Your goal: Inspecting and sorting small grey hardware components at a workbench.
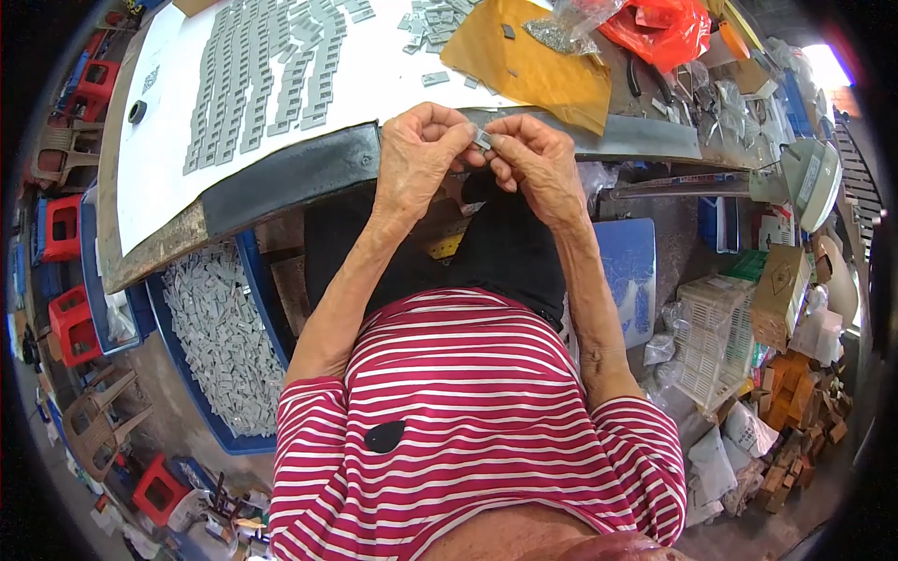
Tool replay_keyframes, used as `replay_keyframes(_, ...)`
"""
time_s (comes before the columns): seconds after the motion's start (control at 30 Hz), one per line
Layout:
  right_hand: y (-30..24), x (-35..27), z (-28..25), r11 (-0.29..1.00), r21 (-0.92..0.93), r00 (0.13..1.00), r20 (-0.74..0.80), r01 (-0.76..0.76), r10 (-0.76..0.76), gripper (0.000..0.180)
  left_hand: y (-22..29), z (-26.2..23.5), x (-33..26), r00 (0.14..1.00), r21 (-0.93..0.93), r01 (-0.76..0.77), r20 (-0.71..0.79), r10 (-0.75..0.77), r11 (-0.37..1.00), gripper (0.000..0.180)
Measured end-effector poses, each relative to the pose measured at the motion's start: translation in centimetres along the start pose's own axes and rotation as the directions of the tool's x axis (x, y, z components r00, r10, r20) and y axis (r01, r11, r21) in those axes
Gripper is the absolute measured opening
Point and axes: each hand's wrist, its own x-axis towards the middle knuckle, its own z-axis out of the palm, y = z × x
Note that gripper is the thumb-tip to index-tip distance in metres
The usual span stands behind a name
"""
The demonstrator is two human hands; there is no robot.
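Just past the table's near edge, my left hand [426, 150] and my right hand [533, 159] meet in front of me. Both pinch one small grey rectangular part [483, 139] between thumbs and fingertips. Its finer details are too small to make out. Beyond my left hand, rows of similar grey parts [267, 79] lie on the white sheet [154, 178]. A loose heap of such parts [440, 23] is at the far middle. Beside it, a brown paper sheet [524, 70] carries a bag of tiny metal pieces [561, 37].
A blue bin [192, 383] full of grey parts stands on the floor at the left. Pliers [650, 79] and a red plastic bag [664, 33] lie at the table's right. Red stools [73, 323], a white crate [716, 337] and a cardboard box [781, 297] surround me.
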Motion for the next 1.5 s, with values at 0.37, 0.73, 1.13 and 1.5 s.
replay_keyframes(0.37, 0.6, 0.0, -0.5, 0.993, 0.113, 0.999, 0.018, 0.031, -0.033, 0.011, -0.2, -0.1, 0.0, 0.997, -0.001, 0.05, 0.052, -0.049, 0.999, 0.012)
replay_keyframes(0.73, 0.6, 0.1, -0.2, 0.997, -0.006, 0.996, -0.052, 0.078, -0.078, 0.009, -0.3, 0.3, 0.1, 0.999, -0.042, 0.028, 0.03, -0.027, 0.999, 0.009)
replay_keyframes(1.13, -0.2, 0.5, -0.4, 0.993, -0.084, 0.995, -0.05, 0.085, -0.09, 0.004, -0.2, 0.1, 0.3, 0.984, 0.101, -0.075, 0.167, 0.058, 0.992, 0.017)
replay_keyframes(1.5, -1.5, 0.9, -1.2, 0.994, -0.101, 0.995, 0.088, 0.049, -0.04, 0.01, 0.4, -0.7, 0.4, 0.951, 0.415, -0.265, 0.26, 0.166, 0.871, 0.017)
